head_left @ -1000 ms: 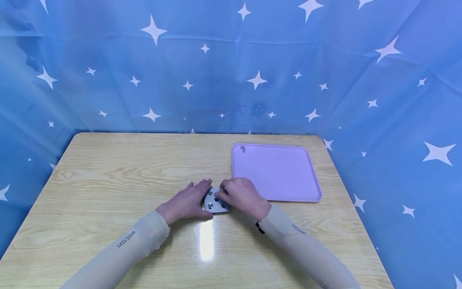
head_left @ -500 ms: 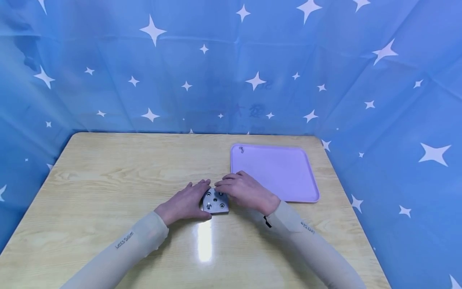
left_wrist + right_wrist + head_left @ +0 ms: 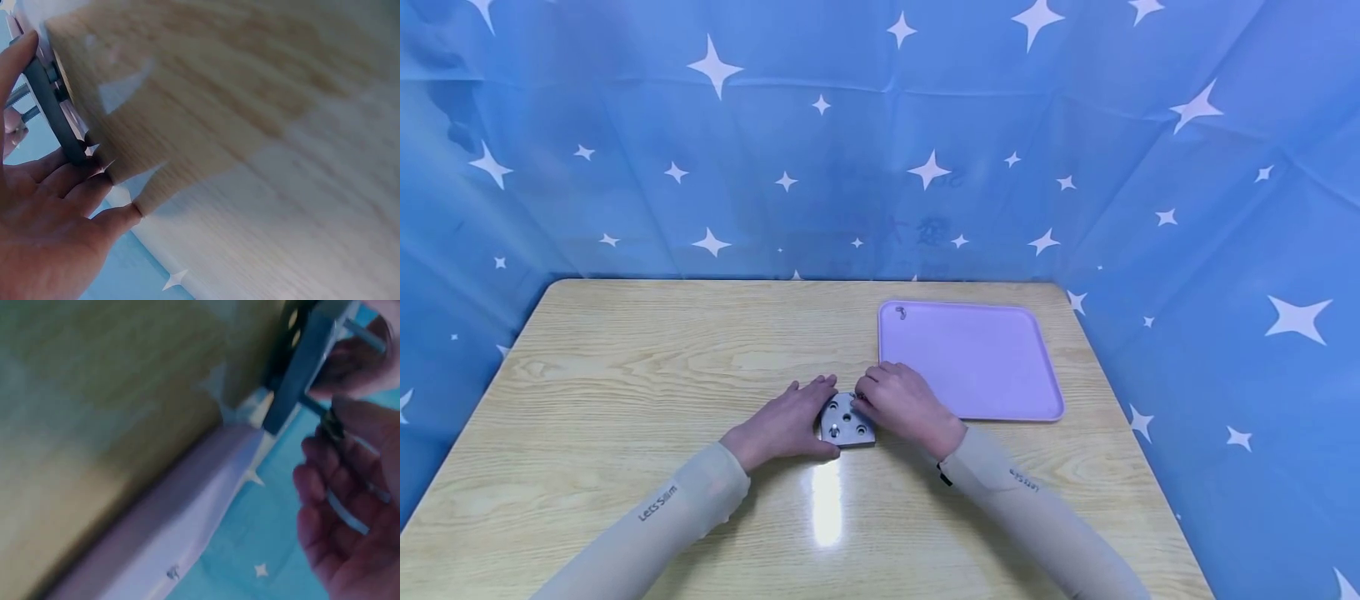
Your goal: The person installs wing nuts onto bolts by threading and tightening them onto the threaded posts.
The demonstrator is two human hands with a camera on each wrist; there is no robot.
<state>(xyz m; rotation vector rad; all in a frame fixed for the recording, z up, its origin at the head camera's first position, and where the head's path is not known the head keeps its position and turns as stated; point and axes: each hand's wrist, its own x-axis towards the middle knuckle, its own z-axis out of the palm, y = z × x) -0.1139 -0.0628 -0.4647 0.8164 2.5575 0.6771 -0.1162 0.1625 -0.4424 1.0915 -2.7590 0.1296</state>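
Note:
A grey metal plate [image 3: 847, 435] with several holes and a rounded side lies on the table in the head view. My left hand [image 3: 782, 423] holds it by its edges, thumb at the near edge and fingers along the far left. In the right wrist view, bolts [image 3: 365, 335] project from the plate's face. At the end of one bolt, my right hand [image 3: 898, 406] pinches a small metal nut [image 3: 334, 425] between thumb and fingers. Those fingers hide most of the nut, and the right hand covers the plate's far right corner in the head view.
A purple tray [image 3: 977, 358] lies just right of the plate, with a small metal piece [image 3: 901, 312] in its far left corner. The wood-grain table [image 3: 647, 375] ends at a blue star-patterned curtain [image 3: 820, 167] behind and at both sides.
Half a second ago my right fingers were stretched out over the plate's far corner; now they are curled in again, the wrist turned back. My left hand and the plate have stayed put.

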